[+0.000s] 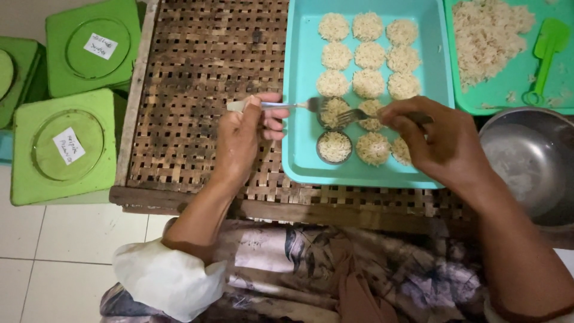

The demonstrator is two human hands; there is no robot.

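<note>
- A low woven bamboo table [197, 90] stands over a pale tiled floor [60, 239], and the person sits at its near edge, looking down.
- The left hand [242, 140] is curled around the handle of a fork [281, 106], pinching it between thumb and fingers; its tines reach into the teal tray [296, 119].
- The right hand [439, 140] is closed on a second fork [353, 115], tines meeting the first over a rice patty [333, 110] in the tray's fourth row.
- Just below sits a small round metal mould [334, 147], filled with rice.
- Count: nine finished rounds in three rows of three, then about five more lower down, partly hidden by the right hand.
- The tray's front edge is nearly filled, so the shaping looks well advanced.
- A loose rice heap [487, 36] remains on the green tray [508, 98], beside one green scoop [547, 51].
- One steel bowl [529, 164] sits at the right; three green lidded boxes [63, 146] at the left.
</note>
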